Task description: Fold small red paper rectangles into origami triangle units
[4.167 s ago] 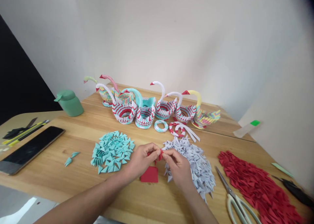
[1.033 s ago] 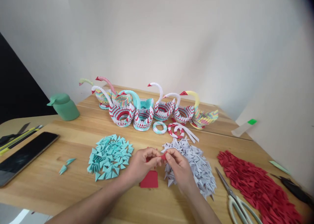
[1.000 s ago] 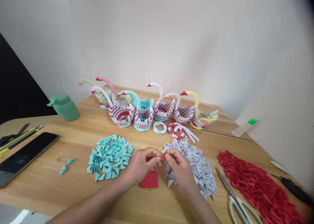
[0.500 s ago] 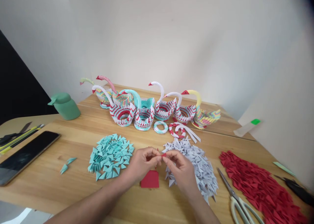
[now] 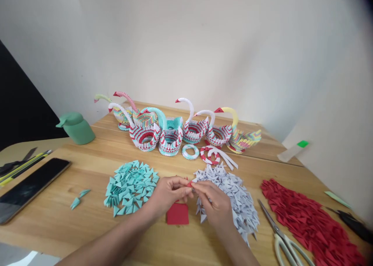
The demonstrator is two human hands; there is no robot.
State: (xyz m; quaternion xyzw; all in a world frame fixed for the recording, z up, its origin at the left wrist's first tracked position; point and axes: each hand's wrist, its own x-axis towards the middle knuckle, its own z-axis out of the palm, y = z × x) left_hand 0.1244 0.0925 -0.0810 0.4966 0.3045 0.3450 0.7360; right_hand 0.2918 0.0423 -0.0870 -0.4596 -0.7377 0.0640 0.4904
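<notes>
Between the fingertips of both hands is a small folded piece of red paper. My left hand pinches it from the left, and my right hand pinches it from the right. Fingers cover most of the piece, so its exact shape is hidden. Just below the hands lies a red paper stack on the wooden table. A pile of turquoise folded paper triangles is to the left of my left hand. Pale grey-lilac triangles lie heaped beside and behind my right hand.
Several paper swans stand at the back, with paper rings before them. Scissors and red triangles lie at right. A phone, loose turquoise pieces and a green container are at left.
My right fingers have turned and closed further over the red piece, which shows less now. Both hands stay in nearly the same place.
</notes>
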